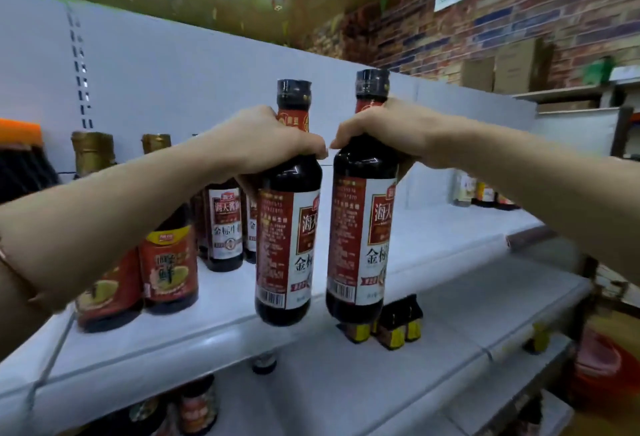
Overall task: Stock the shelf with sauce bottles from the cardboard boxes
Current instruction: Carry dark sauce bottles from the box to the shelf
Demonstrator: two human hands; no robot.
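A: Two bottles up at once. The left hand (pixel 263 142) is wrapped tight round the shoulder of a tall dark glass sauce bottle with a black cap and a red-and-white label (pixel 289 213).

B: And the right hand (pixel 384 130) mirrors it, fingers closed round the neck of a second dark glass sauce bottle with the same black cap and label (pixel 363 207). The knuckles of the two hands nearly meet between the necks.

A: Both bottles hang upright, side by side and just apart, their bases over the front edge of the white metal shelf (pixel 221 328). Neither base is resting on it.

B: Behind the left forearm, matching dark bottles with white labels (pixel 225 227) already stand on that shelf, near the white back panel (pixel 180 78).

A: Further left, two squat dark bottles with gold foil tops and red-and-yellow labels (pixel 166 262) stand at the front.

B: To the right the shelf runs bare, with a few small jars (pixel 479 193) well off at the far end.

A: Below the right-hand bottle, small dark packs with yellow labels (pixel 391 326) sit on the lower white shelf (pixel 450 314).

B: High on the right, brown cardboard boxes (pixel 502 68) stand against a brick wall (pixel 519 19).
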